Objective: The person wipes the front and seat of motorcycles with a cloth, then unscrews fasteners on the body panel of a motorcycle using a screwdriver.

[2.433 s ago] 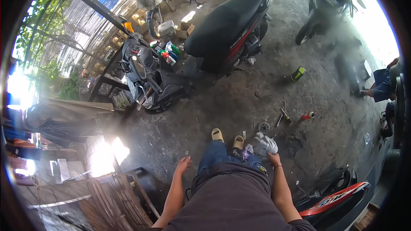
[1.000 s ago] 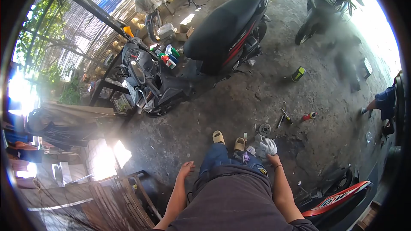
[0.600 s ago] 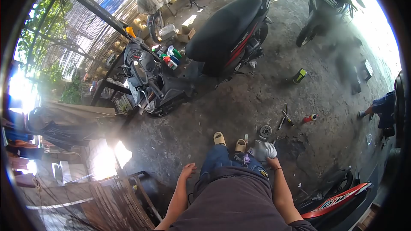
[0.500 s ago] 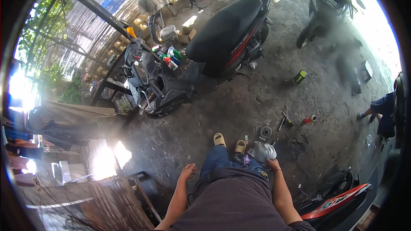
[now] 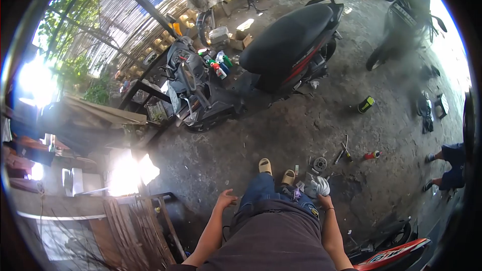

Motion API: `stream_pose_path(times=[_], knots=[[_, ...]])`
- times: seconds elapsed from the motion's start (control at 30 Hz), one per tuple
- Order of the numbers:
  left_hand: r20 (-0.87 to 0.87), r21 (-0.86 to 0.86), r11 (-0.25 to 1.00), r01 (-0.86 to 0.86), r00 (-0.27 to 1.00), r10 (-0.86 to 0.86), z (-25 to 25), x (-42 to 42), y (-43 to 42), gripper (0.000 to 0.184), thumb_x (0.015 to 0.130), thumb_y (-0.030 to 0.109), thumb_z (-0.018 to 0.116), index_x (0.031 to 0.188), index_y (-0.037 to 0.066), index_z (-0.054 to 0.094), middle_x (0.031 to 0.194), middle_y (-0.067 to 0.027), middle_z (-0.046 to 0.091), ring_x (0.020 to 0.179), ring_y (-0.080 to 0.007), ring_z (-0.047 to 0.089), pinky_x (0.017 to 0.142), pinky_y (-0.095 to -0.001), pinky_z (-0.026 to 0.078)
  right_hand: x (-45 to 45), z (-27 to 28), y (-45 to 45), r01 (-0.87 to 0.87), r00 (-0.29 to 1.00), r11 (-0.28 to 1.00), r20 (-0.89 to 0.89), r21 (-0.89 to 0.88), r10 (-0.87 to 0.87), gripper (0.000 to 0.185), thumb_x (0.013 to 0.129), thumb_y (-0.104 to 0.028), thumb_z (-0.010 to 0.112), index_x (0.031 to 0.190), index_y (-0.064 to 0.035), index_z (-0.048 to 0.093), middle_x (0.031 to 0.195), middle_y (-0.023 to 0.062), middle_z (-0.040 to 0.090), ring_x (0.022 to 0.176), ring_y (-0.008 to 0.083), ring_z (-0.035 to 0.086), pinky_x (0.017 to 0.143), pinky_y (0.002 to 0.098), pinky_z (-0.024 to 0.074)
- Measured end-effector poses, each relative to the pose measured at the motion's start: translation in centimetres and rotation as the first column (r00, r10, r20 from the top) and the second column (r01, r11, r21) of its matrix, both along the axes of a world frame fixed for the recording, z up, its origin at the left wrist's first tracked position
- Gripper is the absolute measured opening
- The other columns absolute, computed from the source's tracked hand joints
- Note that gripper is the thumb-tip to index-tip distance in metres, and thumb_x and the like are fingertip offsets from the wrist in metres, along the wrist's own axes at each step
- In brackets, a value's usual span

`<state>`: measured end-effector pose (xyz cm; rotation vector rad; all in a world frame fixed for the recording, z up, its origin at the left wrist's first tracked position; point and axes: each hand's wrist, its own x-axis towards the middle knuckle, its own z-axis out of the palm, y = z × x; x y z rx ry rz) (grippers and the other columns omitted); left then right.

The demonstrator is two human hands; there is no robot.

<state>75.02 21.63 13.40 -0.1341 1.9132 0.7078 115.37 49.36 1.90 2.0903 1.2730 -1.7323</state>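
My right hand point(image 5: 326, 201) is closed on a bunched whitish cloth point(image 5: 319, 186), held low beside my right leg. Away from my body on the other side hangs my left hand point(image 5: 227, 199), fingers apart and nothing in it. Just beyond the cloth, a round grey metal part point(image 5: 320, 164) lies on the ground. Hand tools point(image 5: 345, 151) with long handles lie to its right, followed by a red can point(image 5: 371, 155) on its side. A purple item point(image 5: 299, 186) shows by my right thigh; its kind is unclear.
A black scooter point(image 5: 286, 45) with its front panels off stands ahead, bottles point(image 5: 219, 69) beside it. A green-black cylinder point(image 5: 366, 104) is on the floor. Another person's legs point(image 5: 442, 168) show at right. A red-orange motorbike panel point(image 5: 394, 254) is near my right arm; a wooden bench point(image 5: 133, 231) is at left.
My view has turned, so the scene sits further right in the picture. Both hands stay low at my sides, the right one still on the cloth. More of the other person's legs shows.
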Motion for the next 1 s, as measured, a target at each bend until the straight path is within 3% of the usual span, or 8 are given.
stream_pose_path(times=[0.1,0.2,0.3,0.4,0.67,0.8,0.9,1.0], knots=[[-0.03,0.033,0.999,0.029,0.999,-0.028,-1.6,-0.5,-1.0,0.062,0.069,0.011,0.072,0.125,0.01,0.046,0.076,-0.0074,0.066,0.057,-0.0162,0.063,0.048,-0.0262,0.043,0.2,-0.6,0.1,-0.026,0.999,1.0,-0.029,-0.002,0.026,0.045,0.072,-0.029,0.064,0.103,0.0044,0.059,0.087,0.0109,0.063,0.073,0.0199,0.062,0.057,0.0343,0.0498],[-0.064,-0.016,0.998,0.056,0.996,-0.057,-1.9,-0.3,-1.0,0.054,0.071,0.012,0.072,0.12,0.013,0.051,0.076,-0.0051,0.066,0.058,-0.0138,0.059,0.051,-0.0276,0.045,0.1,0.2,-0.1,0.04,0.996,0.999,-0.087,0.037,-0.036,0.041,0.073,-0.023,0.064,0.101,0.0058,0.059,0.086,0.0104,0.063,0.072,0.0193,0.062,0.058,0.0326,0.0496],[-0.077,0.027,0.997,0.067,0.995,-0.064,-2.0,-0.3,-0.6,0.053,0.068,0.012,0.072,0.118,0.009,0.053,0.071,-0.006,0.065,0.054,-0.0128,0.06,0.047,-0.0274,0.042,1.2,-2.4,-0.4,0.071,0.987,0.995,-0.15,0.069,-0.06,0.04,0.074,-0.017,0.065,0.105,0.0059,0.057,0.091,0.0111,0.063,0.074,0.0196,0.062,0.061,0.032,0.0501],[-0.135,0.037,0.992,0.119,0.984,-0.113,-2.5,-0.2,-0.1,0.049,0.069,0.013,0.071,0.115,0.01,0.055,0.069,-0.0048,0.064,0.054,-0.0121,0.058,0.047,-0.0276,0.043,1.4,-2.3,-0.5,0.106,0.977,0.994,-0.187,0.021,-0.1,0.041,0.075,-0.015,0.064,0.108,0.0062,0.056,0.093,0.0102,0.062,0.077,0.0193,0.062,0.063,0.0323,0.0503],[-0.119,0.016,0.989,0.144,0.983,-0.141,-3.3,0.5,0.3,0.046,0.072,0.015,0.07,0.116,0.015,0.056,0.069,-0.0046,0.063,0.056,-0.0128,0.057,0.047,-0.0283,0.044,0.7,1.5,0.5,0.085,0.979,0.996,-0.183,-0.01,-0.086,0.045,0.074,-0.017,0.064,0.111,0.0066,0.055,0.095,0.0095,0.062,0.078,0.0177,0.061,0.065,0.0312,0.0495],[-0.082,-0.023,0.99,0.138,0.987,-0.139,-3.8,0.7,-0.5,0.046,0.072,0.015,0.068,0.116,0.015,0.055,0.072,-0.0064,0.064,0.058,-0.014,0.059,0.047,-0.0286,0.044,-0.5,3.6,1.3,0.05,0.997,0.997,-0.053,-0.057,-0.053,0.044,0.074,-0.017,0.064,0.11,0.0064,0.055,0.094,0.0097,0.062,0.078,0.0183,0.061,0.065,0.0308,0.0497],[-0.091,-0.066,0.983,0.17,0.98,-0.176,-2.6,1.2,-0.2,0.044,0.075,0.018,0.066,0.118,0.015,0.055,0.076,-0.0069,0.064,0.058,-0.015,0.059,0.047,-0.0286,0.044,-0.7,4.4,1.2,0.062,0.989,0.997,-0.13,-0.053,-0.068,0.043,0.074,-0.017,0.063,0.11,0.0063,0.055,0.094,0.01,0.062,0.078,0.0189,0.062,0.065,0.0307,0.0499],[-0.055,-0.021,0.998,0.067,0.996,-0.068,-3.1,1.5,-0.6,0.043,0.078,0.023,0.062,0.119,0.016,0.054,0.08,-0.006,0.065,0.058,-0.0157,0.058,0.048,-0.0294,0.044,-0.4,3.8,1.4,0.068,0.974,0.996,-0.21,-0.066,-0.081,0.042,0.075,-0.016,0.063,0.11,0.0059,0.055,0.095,0.0105,0.062,0.079,0.0191,0.062,0.065,0.0308,0.05]])
